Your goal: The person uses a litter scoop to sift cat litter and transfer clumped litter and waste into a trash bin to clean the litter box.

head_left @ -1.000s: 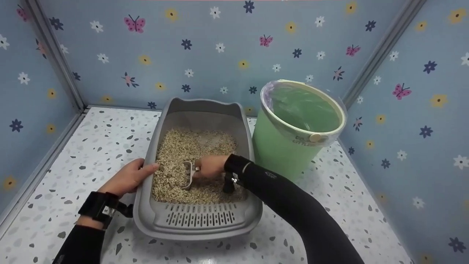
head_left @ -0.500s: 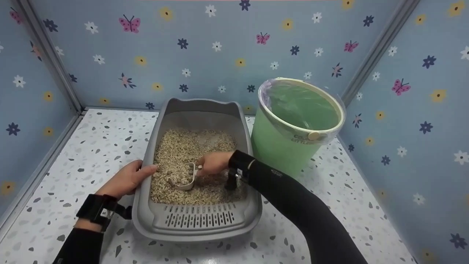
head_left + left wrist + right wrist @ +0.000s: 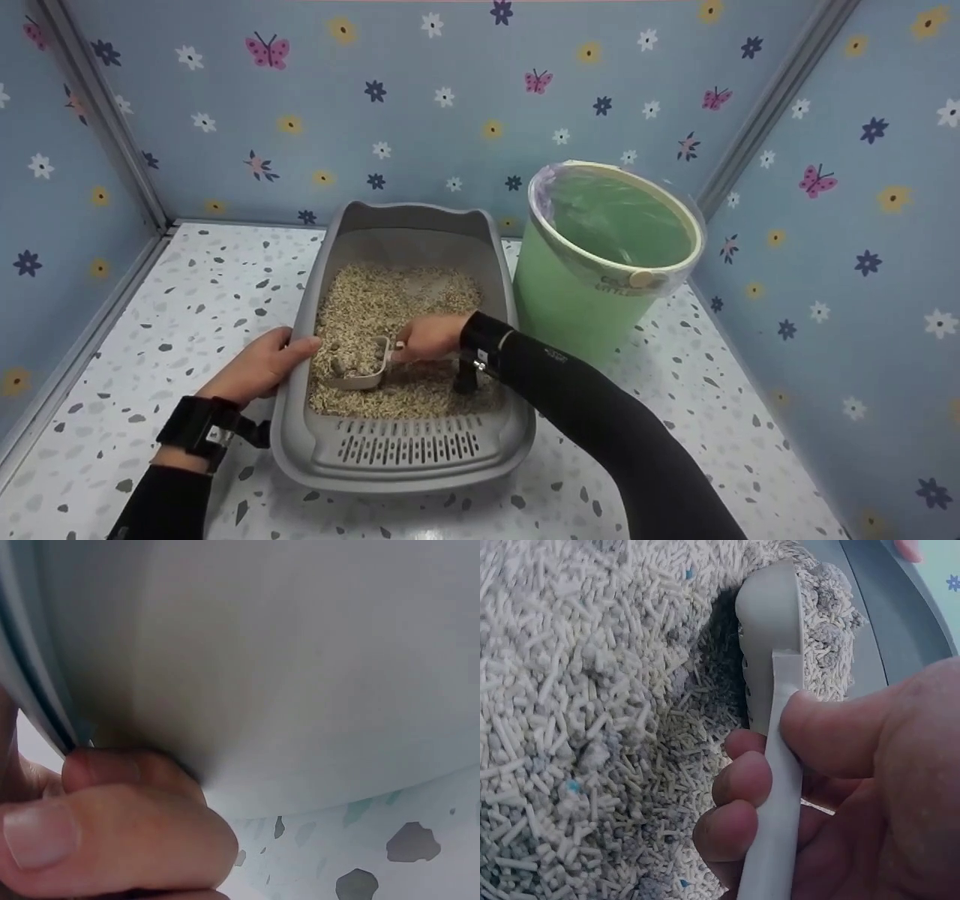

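Inside the litter tray (image 3: 405, 450): right hand (image 3: 429, 337) grasping a scoop (image 3: 360, 367) loaded with litter (image 3: 390, 300); left hand (image 3: 259, 367) gripping the tray's left rim.

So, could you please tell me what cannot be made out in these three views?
- Bin: its bottom inside, head view, hidden by its near wall and the liner.
- Scoop: its handle end, right wrist view, cut off by the frame edge and the right hand.
- Litter box: left wrist view shows only a blurred wall; the left hand is cropped.
- Bin label: head view, too small.
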{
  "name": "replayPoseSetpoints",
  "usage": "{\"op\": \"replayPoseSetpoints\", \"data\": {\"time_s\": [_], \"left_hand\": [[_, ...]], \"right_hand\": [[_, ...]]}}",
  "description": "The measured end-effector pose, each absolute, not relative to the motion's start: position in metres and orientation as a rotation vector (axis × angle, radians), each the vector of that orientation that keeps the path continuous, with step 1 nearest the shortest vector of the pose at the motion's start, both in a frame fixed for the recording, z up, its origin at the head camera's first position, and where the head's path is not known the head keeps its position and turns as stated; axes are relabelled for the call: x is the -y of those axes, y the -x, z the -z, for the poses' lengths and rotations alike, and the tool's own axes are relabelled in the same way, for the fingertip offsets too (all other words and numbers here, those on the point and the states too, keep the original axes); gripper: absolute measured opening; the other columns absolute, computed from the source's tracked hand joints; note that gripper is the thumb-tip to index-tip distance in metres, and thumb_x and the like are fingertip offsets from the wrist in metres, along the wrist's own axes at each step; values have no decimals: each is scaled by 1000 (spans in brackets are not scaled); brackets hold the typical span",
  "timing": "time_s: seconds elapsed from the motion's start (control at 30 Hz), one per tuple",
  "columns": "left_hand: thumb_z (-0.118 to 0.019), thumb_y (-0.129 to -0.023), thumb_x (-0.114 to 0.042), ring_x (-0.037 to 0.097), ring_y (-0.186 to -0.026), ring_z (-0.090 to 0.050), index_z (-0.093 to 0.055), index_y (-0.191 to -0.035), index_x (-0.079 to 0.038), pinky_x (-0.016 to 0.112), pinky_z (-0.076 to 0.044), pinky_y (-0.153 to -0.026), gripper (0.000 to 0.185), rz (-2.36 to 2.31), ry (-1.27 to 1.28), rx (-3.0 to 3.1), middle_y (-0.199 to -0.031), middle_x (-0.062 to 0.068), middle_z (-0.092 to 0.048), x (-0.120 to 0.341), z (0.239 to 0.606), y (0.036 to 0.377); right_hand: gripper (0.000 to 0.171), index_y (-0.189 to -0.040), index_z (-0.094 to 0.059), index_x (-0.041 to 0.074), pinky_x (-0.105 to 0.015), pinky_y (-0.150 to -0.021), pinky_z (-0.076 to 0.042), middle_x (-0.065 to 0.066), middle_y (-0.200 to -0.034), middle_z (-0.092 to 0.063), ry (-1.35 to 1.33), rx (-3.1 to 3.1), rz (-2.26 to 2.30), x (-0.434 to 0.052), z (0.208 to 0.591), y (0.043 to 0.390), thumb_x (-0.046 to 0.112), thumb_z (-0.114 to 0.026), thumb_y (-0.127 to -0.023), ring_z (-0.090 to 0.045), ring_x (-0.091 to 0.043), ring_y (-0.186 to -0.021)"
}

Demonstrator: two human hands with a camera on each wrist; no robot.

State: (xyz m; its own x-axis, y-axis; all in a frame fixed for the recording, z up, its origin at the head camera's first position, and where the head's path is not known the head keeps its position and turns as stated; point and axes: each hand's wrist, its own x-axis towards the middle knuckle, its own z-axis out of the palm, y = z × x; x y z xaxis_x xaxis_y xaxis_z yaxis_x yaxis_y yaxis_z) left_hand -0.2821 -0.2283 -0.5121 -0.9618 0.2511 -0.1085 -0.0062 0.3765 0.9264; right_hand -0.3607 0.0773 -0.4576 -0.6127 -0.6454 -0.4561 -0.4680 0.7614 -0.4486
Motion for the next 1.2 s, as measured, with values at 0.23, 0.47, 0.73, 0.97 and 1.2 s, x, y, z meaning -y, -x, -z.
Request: {"op": "replayPoseSetpoints", "data": {"time_s": [0.23, 0.47, 0.73, 0.97, 1.2], "left_hand": [[-59, -114, -47, 17, -71, -57, -52, -116, -1, 32, -57, -61, 46, -1625, -213, -2394, -93, 6, -55, 228, 514, 284], [-60, -115, -47, 11, -64, -48, -50, -117, -1, 27, -49, -56, 47, -1634, -208, -2371, -87, 3, -50, 227, 513, 284], [-60, -114, -49, 11, -64, -47, -51, -116, 0, 28, -48, -54, 49, -1615, -209, -2390, -87, 4, -50, 228, 512, 282], [-59, -115, -45, 11, -64, -53, -52, -121, 3, 28, -50, -54, 49, -1639, -225, -2374, -90, 7, -58, 229, 514, 283], [-59, -115, -47, 13, -66, -55, -52, -124, 5, 30, -53, -57, 53, -1615, -230, -2395, -92, 8, -58, 227, 513, 284]], "right_hand": [[31, -90, -65, 16, -27, -71, -44, 5, -81, -56, 858, -2335, 401, -80, 458, 360, 34, -63, -115, -53, -12, -75], [34, -83, -59, 20, -27, -68, -42, 6, -76, -52, 842, -2358, 384, -84, 452, 360, 31, -65, -114, -49, -11, -69], [33, -83, -60, 16, -26, -64, -41, 8, -71, -54, 808, -2375, 514, -95, 445, 360, 26, -64, -115, -48, -9, -64], [32, -84, -61, 17, -25, -64, -38, 7, -71, -51, 808, -2392, 654, -110, 439, 359, 23, -64, -115, -45, -9, -63], [35, -82, -55, 21, -27, -66, -37, 7, -71, -51, 798, -2437, 720, -123, 438, 358, 26, -63, -116, -44, -10, -63]]}}
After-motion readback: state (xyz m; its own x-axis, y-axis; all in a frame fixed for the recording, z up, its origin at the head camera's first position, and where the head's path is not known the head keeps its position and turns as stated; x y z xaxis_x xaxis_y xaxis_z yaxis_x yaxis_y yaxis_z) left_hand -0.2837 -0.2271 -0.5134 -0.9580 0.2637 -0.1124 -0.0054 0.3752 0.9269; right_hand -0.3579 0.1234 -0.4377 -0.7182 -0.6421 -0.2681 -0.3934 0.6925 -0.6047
